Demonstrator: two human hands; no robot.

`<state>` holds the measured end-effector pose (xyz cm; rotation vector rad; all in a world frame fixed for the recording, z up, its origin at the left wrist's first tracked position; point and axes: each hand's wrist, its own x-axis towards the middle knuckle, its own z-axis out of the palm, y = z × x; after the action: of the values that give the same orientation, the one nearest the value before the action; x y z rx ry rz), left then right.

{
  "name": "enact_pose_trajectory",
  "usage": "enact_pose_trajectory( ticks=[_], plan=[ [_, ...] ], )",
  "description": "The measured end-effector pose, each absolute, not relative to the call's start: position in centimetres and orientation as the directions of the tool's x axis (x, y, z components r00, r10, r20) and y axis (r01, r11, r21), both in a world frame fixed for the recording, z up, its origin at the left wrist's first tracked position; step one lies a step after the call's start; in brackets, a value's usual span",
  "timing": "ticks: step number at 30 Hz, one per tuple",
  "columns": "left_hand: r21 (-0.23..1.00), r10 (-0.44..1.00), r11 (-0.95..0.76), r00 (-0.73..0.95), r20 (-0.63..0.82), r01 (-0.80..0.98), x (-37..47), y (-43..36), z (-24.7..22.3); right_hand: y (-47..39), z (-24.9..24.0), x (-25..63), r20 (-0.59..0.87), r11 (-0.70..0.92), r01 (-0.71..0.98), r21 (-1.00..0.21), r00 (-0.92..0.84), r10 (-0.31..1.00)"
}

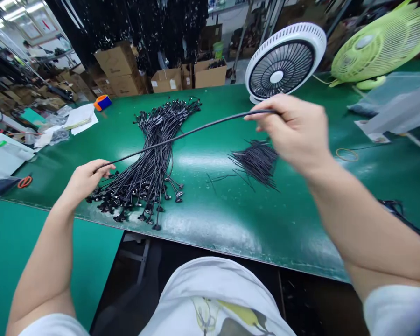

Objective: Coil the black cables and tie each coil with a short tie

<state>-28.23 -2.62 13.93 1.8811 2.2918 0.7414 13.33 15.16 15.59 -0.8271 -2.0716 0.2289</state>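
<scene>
A black cable (pixel 203 127) is stretched between my two hands above the green table. My left hand (pixel 87 178) pinches its left end, close to the connector ends of a cable pile. My right hand (pixel 294 130) grips the other end, higher up and in front of the white fan; the cable's tips are hidden in my fingers. Beneath the held cable lies a big pile of black cables (pixel 156 149) with connectors at both ends. Below and left of my right hand is a heap of thin black cable ties (pixel 257 163), a few of them loose beside it.
A white fan (pixel 276 77) and a green fan (pixel 381 46) stand at the back right. Cardboard boxes (pixel 117 67) are stacked behind the table (pixel 210 224). An orange and blue tape roll (pixel 102 102) and papers (pixel 82 117) lie at the back left.
</scene>
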Motion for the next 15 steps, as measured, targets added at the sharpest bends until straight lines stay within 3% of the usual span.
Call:
enact_pose_trajectory(
  ticks=[3,6,8,11,15],
  plan=[
    [0.724,0.958,0.214,-0.285,-0.025,0.656,-29.3,-3.3,12.5,16.2,16.4,17.1,0.559,0.652,0.734,-0.188,-0.466,0.686],
    [0.899,0.962,0.254,-0.184,-0.199,0.356,-28.4,-3.8,11.4,15.9,16.1,20.3,0.427,0.437,0.894,0.098,-0.434,0.793],
    [0.935,0.961,0.277,-0.064,-0.270,0.222,-26.9,-3.8,10.7,14.6,15.1,21.8,0.373,0.330,0.908,0.260,-0.409,0.833],
    [0.953,0.950,0.302,0.078,-0.302,0.013,-23.4,-3.0,9.5,11.3,12.8,23.1,0.252,0.298,0.845,0.444,-0.437,0.863],
    [0.928,0.959,0.278,0.126,-0.253,-0.248,-18.4,-1.0,7.3,6.6,9.5,23.6,0.109,0.412,0.773,0.482,-0.519,0.847]
  ],
)
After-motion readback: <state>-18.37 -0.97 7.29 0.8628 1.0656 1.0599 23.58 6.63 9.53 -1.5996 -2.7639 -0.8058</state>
